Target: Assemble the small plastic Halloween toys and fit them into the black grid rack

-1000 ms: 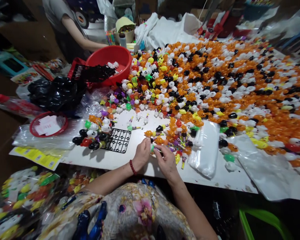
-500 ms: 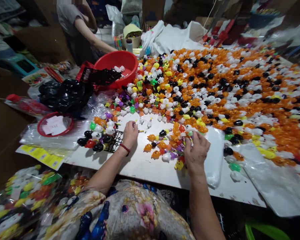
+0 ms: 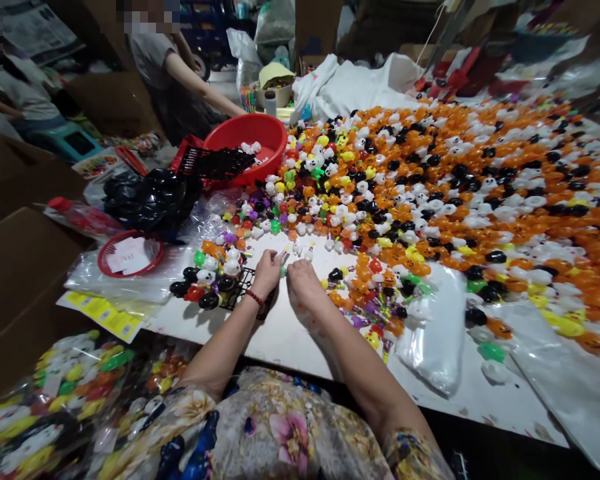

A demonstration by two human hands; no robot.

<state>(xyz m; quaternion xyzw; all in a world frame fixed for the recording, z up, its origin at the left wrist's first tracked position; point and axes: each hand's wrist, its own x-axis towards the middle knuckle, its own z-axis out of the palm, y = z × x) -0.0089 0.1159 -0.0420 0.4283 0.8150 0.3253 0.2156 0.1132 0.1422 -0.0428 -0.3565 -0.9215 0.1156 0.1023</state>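
The left hand [image 3: 269, 270] and right hand [image 3: 303, 280] met just inside the near edge of the worktop [image 3: 290, 340], toward its left end, their fingertips almost touching. A small green toy [image 3: 283, 271] showed in the gap between them. The left thumb and forefinger were nearly closed and seemed to pinch it. The right fingers curled in, but the back of that hand hid their tips, so whether they also had hold of it could not be told.

Beside the left wrist, toward the left edge, lay a black grid [image 3: 245, 287], with a cluster of toys [image 3: 207, 280] at its left side. A loose pile [image 3: 370, 287] lay to the right, next to a stack of clear bags [image 3: 433, 333] near the front edge; a large heap [image 3: 455, 180] spread to the far edge.

For so small a piece, a light fingertip pinch probably served best, one hand steadying while the other adjusted, with both wrists low and the left forearm clear of the grid.
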